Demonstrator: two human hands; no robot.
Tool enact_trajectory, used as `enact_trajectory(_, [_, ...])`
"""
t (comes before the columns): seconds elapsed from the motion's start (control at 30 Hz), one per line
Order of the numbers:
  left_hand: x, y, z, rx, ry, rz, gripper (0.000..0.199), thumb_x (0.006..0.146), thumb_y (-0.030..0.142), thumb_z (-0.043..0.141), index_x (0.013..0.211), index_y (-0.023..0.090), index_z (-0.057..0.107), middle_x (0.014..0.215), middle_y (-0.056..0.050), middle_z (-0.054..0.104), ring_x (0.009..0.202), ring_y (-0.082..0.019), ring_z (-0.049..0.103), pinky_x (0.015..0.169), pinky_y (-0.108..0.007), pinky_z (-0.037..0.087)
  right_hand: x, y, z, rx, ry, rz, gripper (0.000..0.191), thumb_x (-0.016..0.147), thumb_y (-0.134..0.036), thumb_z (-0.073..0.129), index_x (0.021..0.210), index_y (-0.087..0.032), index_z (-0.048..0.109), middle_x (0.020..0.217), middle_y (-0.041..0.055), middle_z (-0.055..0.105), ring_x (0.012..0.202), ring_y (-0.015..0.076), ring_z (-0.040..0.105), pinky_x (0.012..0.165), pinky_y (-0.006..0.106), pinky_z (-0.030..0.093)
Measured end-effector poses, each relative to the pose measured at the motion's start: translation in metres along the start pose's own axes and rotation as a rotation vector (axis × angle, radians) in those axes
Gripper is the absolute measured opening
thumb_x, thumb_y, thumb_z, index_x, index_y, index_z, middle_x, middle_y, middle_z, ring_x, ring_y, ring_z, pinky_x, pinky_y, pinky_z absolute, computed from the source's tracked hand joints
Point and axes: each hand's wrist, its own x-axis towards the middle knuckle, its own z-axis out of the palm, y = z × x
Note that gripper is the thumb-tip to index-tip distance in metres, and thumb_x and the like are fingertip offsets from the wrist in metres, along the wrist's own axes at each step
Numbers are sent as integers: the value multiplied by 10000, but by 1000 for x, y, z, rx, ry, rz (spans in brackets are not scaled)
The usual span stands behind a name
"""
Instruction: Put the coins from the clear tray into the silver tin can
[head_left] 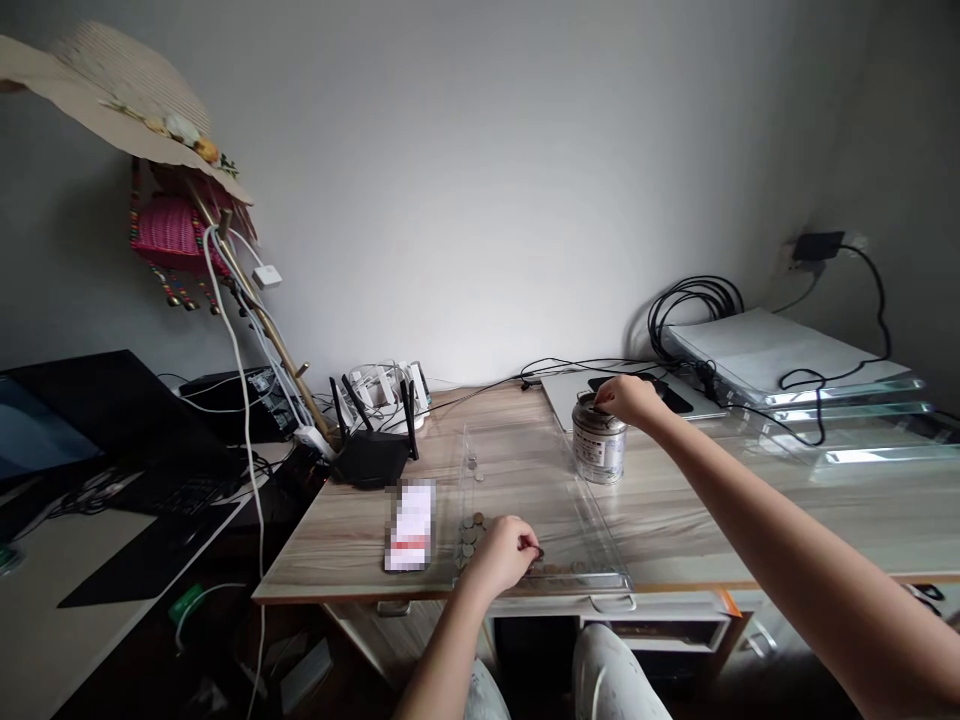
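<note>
A shallow clear plastic tray (555,490) lies on the desk in front of me. Round coins (469,538), mostly silver, are grouped at its left side, with a few more along the near edge. My left hand (504,552) is over the tray's near part, thumb and fingers pinched around something small and dark that I cannot name. At the tray's right stands an upright metal can (598,445) with a printed label. My right hand (628,398) is at the can's mouth, fingers closed and pointing down over the rim; what they hold, if anything, is hidden.
Left of the tray lie a phone (410,525) and a black router (370,458) with raised antennas. Stacked clear trays (810,385) and black cables sit at the right. A laptop (82,420) is on the left table; a straw hat (142,95) hangs above.
</note>
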Motion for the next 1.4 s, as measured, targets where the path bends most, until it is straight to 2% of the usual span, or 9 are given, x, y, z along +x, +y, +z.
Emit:
enact_trajectory(0.1, [0, -2, 2, -38, 108, 12, 159, 753, 131, 529, 748, 147, 687, 799, -46, 676, 742, -137, 605, 690, -231, 449, -22, -19, 7, 29, 191, -64, 216, 769, -243, 544, 882, -216, 726, 902, 61, 717, 887, 215, 627, 779, 320, 446])
enact_trajectory(0.2, [2, -3, 4, -164, 201, -61, 160, 755, 120, 509, 743, 133, 667, 727, -45, 671, 645, -133, 606, 623, -235, 455, -70, -51, 29, 166, 278, -338, 257, 836, -220, 480, 965, -188, 700, 931, 81, 702, 855, 190, 634, 757, 299, 480])
enact_trajectory(0.3, [3, -5, 3, -384, 197, -119, 103, 728, 108, 528, 692, 131, 623, 604, -11, 631, 530, -116, 582, 531, -216, 439, -124, -78, 65, 210, 100, -587, 277, 805, -245, 563, 1062, -221, 664, 959, 74, 694, 821, 212, 651, 672, 299, 521])
enact_trajectory(0.47, [0, -4, -5, -706, 134, -159, 90, 674, 195, 641, 666, 126, 583, 581, -2, 620, 523, -116, 603, 499, -200, 444, -158, -90, 98, 483, -74, -606, 243, 834, -164, 520, 956, -295, 684, 824, 34, 688, 689, 142, 650, 600, 211, 511])
enact_trajectory(0.7, [-2, -1, -6, -761, 59, -185, 249, 599, 312, 711, 665, 105, 587, 577, -15, 612, 484, -111, 586, 455, -194, 422, -138, -88, 80, 597, -164, -558, 236, 802, -125, 487, 763, -236, 692, 762, 49, 696, 702, 156, 642, 631, 243, 498])
enact_trajectory(0.9, [0, -7, 2, -560, 140, -98, 173, 720, 291, 580, 722, 119, 600, 641, -15, 619, 503, -86, 564, 477, -183, 407, -59, -35, 20, 339, 396, -229, 221, 814, -204, 488, 931, -194, 675, 910, 62, 696, 809, 176, 615, 703, 264, 453])
enact_trajectory(0.93, [0, -8, 3, -506, 146, -77, 164, 732, 281, 566, 725, 122, 605, 637, -13, 618, 517, -88, 567, 492, -184, 408, -44, -23, 12, 273, 409, -182, 219, 810, -232, 504, 939, -206, 679, 907, 53, 695, 813, 175, 610, 687, 254, 440])
enact_trajectory(1.13, [-2, -6, 6, -308, 126, -28, 149, 754, 253, 535, 730, 135, 622, 687, -28, 654, 587, -109, 585, 551, -203, 417, -4, 14, 8, 31, 136, -185, 210, 725, -198, 534, 815, -245, 718, 856, 10, 696, 787, 149, 598, 610, 212, 387])
enact_trajectory(1.4, [-4, 0, 1, -246, 126, -45, 189, 758, 293, 524, 736, 145, 640, 733, -39, 675, 649, -128, 587, 590, -219, 408, -6, 11, 14, -4, 168, -189, 220, 729, -208, 525, 817, -255, 721, 830, 13, 710, 779, 168, 609, 585, 227, 394])
